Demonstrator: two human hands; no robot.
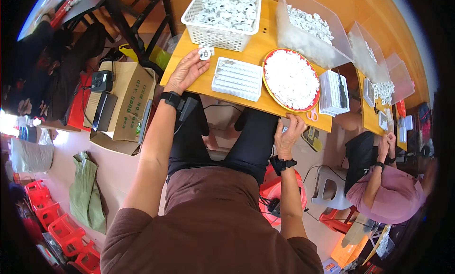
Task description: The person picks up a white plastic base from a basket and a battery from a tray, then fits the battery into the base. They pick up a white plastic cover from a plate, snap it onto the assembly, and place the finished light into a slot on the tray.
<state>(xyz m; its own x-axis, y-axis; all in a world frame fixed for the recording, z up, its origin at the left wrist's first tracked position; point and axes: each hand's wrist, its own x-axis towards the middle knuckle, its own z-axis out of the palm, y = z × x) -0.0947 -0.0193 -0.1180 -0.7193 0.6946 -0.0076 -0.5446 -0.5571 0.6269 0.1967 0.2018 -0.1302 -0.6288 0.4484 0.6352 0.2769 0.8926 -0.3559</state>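
Right hand (289,137) curled, contents unclear; left hand (186,71) pinches a white disc (204,54); basket (215,37) and red-rimmed tray (265,80) brim with white pieces (291,79)!

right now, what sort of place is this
Probably an assembly workshop: a perforated plastic basket of white parts, a round red-rimmed tray piled with white pieces, and a co-worker at another table.

Disc (204,54): round, white, dark marks on its face; pinched in left hand (185,71), marked face up toward camera.
Tray (239,86): white, oblong, wavy rows; flat; few pieces at far left corner.
Plate (273,99): round, red-and-yellow rim; heaped with white parts, just beyond right hand (289,137).
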